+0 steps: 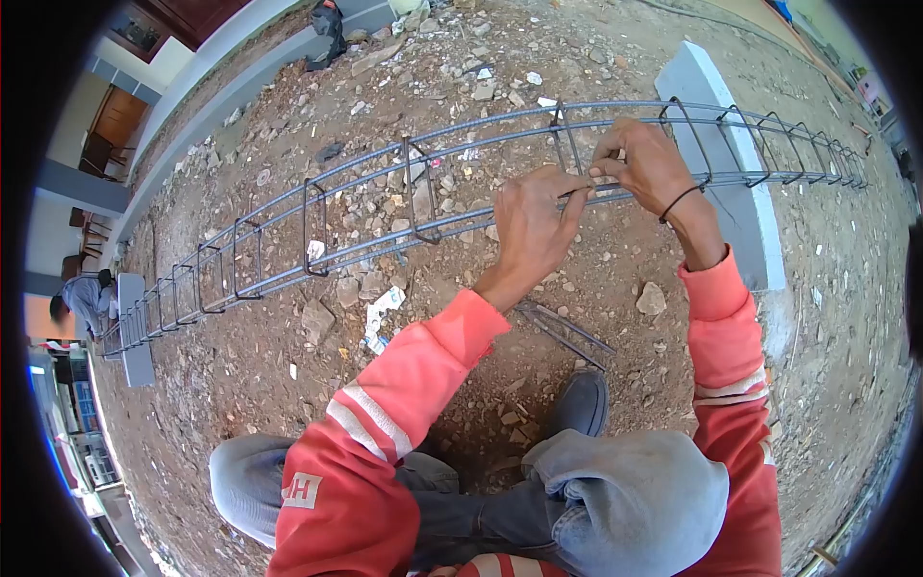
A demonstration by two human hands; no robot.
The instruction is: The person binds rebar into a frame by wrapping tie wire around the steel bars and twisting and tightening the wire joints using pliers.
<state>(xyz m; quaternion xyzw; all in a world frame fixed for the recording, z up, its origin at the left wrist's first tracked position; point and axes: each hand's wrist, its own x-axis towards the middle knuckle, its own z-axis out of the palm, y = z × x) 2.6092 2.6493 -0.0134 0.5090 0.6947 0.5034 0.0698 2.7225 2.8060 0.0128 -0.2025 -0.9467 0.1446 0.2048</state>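
A long cage of steel rebar, with square stirrups along it, curves across the view. My left hand is closed in a pinch at the lower bars, beside a stirrup. My right hand, with a dark band at the wrist, pinches at the same spot from the right. The fingertips of both hands nearly meet there. A thin dark piece shows by the left fingers, but what either hand grips is too small to make out.
A pale block supports the cage at right; another block stands at far left, where a person crouches. Thin metal rods lie near my shoe. Rubble and stones cover the ground. A dark bag lies by the building edge.
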